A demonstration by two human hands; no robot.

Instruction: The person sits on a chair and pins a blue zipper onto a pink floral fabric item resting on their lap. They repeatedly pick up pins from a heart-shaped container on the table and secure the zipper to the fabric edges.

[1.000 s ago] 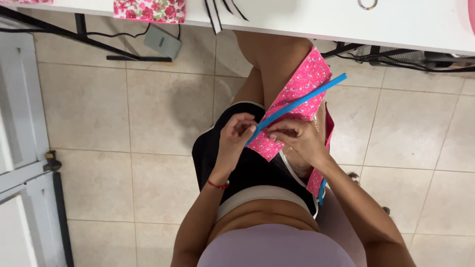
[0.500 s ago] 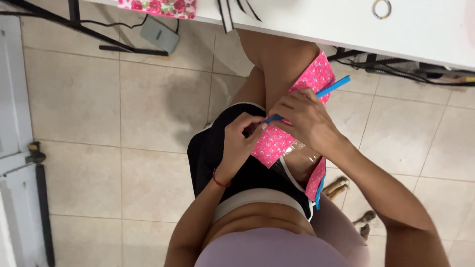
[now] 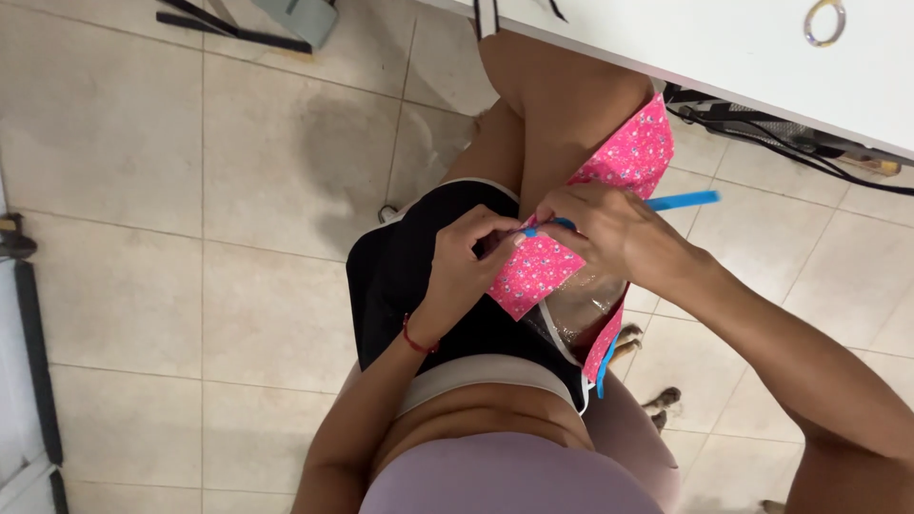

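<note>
- Lap first: the pink floral fabric [image 3: 557, 266] lies across the person's thigh, its lower corner over the black shorts [image 3: 419, 276], its far end reaching up toward the counter edge.
- Clear plastic [image 3: 583, 309] shows under the fabric's near edge, beside a blue trim strip [image 3: 604, 366] hanging down.
- Left hand [image 3: 466, 262] pinches the fabric's upper edge, fingertips closed on it, a red cord [image 3: 417, 340] at the wrist.
- Right hand [image 3: 609, 233] grips the blue strip [image 3: 681, 201] against the same edge; the strip's free end sticks out to the right.
- Both hands nearly touch at the blue end.
- Tile floor [image 3: 219, 238] lies open to the left.
- White counter [image 3: 724, 48] overhangs the knees, a metal ring [image 3: 824, 21] on top, cables [image 3: 809, 148] beneath.
</note>
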